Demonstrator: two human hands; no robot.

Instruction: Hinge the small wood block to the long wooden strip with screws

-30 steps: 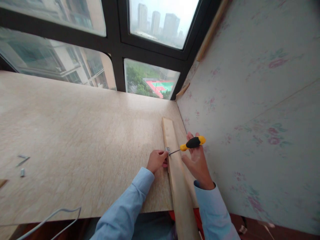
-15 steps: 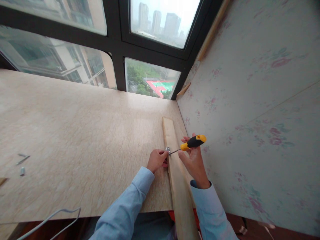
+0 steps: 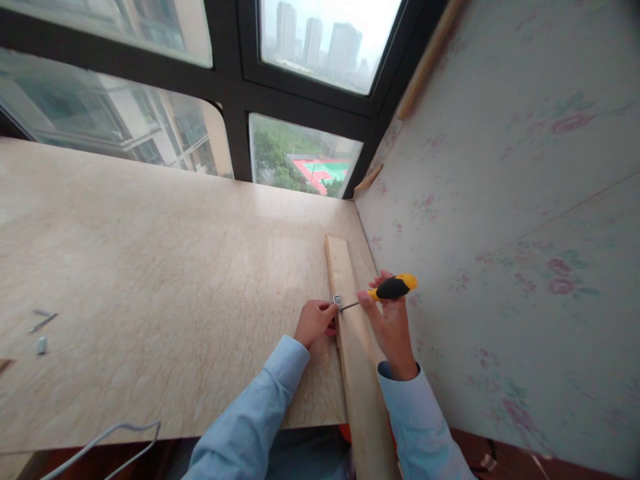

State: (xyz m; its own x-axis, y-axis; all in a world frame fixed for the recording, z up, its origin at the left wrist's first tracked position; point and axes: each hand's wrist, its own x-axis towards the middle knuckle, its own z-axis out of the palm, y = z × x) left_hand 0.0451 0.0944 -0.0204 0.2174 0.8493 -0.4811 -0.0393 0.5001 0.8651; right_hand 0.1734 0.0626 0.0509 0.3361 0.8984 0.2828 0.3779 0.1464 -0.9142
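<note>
A long wooden board (image 3: 361, 373) lies on the marble-patterned sill, its near end jutting past the front edge. On its left side, a small metal bracket (image 3: 337, 301) sits at the edge. My left hand (image 3: 315, 322) is closed with its fingertips pinching at the bracket and the board's edge; the exact grip is partly hidden. My right hand (image 3: 391, 330) grips a yellow and black screwdriver (image 3: 394, 287) around the front of its handle. The screwdriver's shaft points left and its tip meets the bracket area. Whether a screw is under the tip is too small to tell.
Thin metal pieces (image 3: 44, 320) and a small metal cylinder (image 3: 42, 345) lie at the left on the sill (image 3: 175, 287). A pale cable (image 3: 115, 430) loops over the front edge. The papered wall (image 3: 500, 233) rises close on the right; dark-framed windows (image 3: 233, 127) stand behind.
My right hand has shifted its fingers on the screwdriver handle, and the handle has swung slightly right and down. My left hand stays at the bracket.
</note>
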